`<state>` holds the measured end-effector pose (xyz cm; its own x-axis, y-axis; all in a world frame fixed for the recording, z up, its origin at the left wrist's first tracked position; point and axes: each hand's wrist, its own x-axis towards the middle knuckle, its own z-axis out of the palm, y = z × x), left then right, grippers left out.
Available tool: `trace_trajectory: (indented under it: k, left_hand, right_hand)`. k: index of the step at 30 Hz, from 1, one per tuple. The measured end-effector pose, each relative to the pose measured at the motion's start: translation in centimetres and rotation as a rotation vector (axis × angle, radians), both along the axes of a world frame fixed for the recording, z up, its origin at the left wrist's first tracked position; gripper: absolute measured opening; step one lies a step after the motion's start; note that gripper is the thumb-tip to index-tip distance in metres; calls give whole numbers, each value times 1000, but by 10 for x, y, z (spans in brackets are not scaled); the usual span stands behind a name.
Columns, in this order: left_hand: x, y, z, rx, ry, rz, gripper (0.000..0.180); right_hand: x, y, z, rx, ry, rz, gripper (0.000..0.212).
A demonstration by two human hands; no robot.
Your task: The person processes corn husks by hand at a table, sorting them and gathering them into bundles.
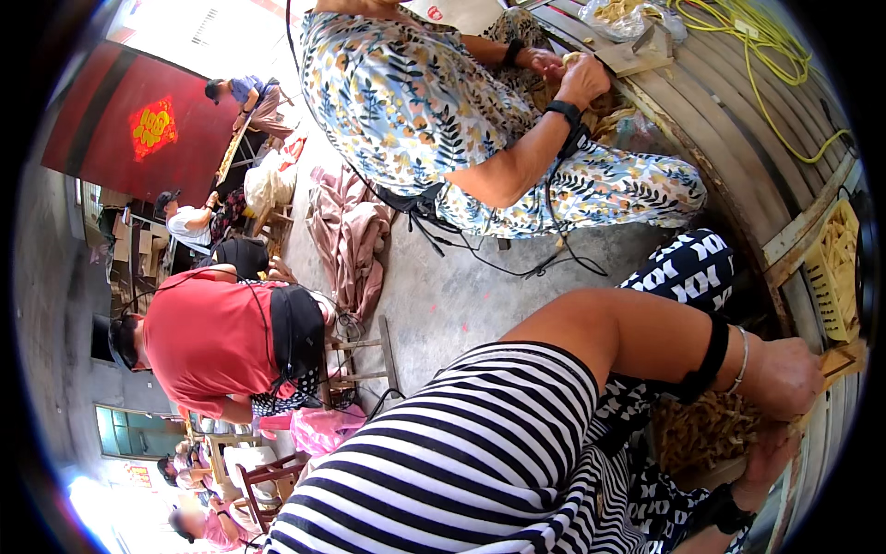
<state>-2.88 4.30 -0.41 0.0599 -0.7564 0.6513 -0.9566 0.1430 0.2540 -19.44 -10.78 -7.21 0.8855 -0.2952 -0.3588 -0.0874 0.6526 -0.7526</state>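
Observation:
My left hand (784,377), with a black band and a bracelet on its wrist, is closed at the edge of a slatted wooden table (838,434). It is beside a small wooden block (842,363). Just below it, my right hand (772,454) is closed too, its fingertips close to the left hand's. A small pale piece seems to lie between them, too hidden to name. Under my forearms is a heap of tan, curled strips (709,429). A yellow plastic basket (835,272) of pale strips stands beyond the left hand.
A co-worker in leaf-patterned clothes (425,111) sits at the same table, hands at a wooden block (640,55). Yellow cord (752,37) and a clear plastic bag (637,17) lie on top. Black cables (544,268) trail behind; a person in red (212,337) sits farther left.

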Motion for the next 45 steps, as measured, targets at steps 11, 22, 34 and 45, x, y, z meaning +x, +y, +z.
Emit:
trace_trajectory:
  k: [11, 22, 34, 45]
  left_hand:
    - [41, -63, 6, 401, 210, -177, 16]
    - [37, -66, -3, 107, 974, -424, 6]
    - [52, -54, 10, 271, 1538, -67, 20]
    - [48, -64, -29, 530, 2071, -487, 56]
  right_hand:
    - [15, -21, 43, -1801, 322, -127, 30]
    - [33, 1, 61, -80, 114, -131, 33]
    - [32, -3, 61, -12, -44, -252, 17]
    - [26, -8, 66, -75, -82, -302, 12]
